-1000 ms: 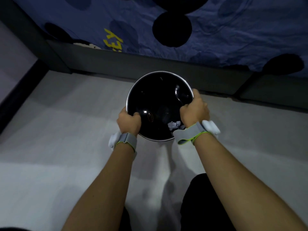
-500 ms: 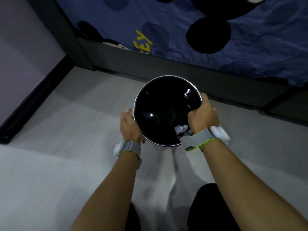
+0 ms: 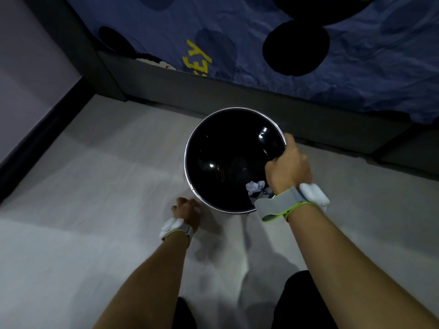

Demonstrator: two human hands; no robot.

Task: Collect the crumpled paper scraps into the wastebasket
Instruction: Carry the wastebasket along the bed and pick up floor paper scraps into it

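A round black wastebasket (image 3: 206,129) with a silver rim stands on the pale floor, just in front of the bed frame. My right hand (image 3: 288,168) grips its right rim. Crumpled white paper scraps (image 3: 257,189) lie inside at the near right, partly hidden by my right wrist. My left hand (image 3: 187,211) is off the basket, low at its near left, with the fingers curled in a loose fist and nothing in it.
A dark bed frame (image 3: 237,96) with a blue dotted cover (image 3: 237,39) runs across the back. A wall with a dark skirting board (image 3: 35,143) closes the left side. Pale floor (image 3: 95,198) spreads to the left and front. My dark-clad knees (image 3: 299,302) are at the bottom.
My left hand has let go of the wastebasket's left rim and dropped back toward me. The right hand keeps its grip on the rim.
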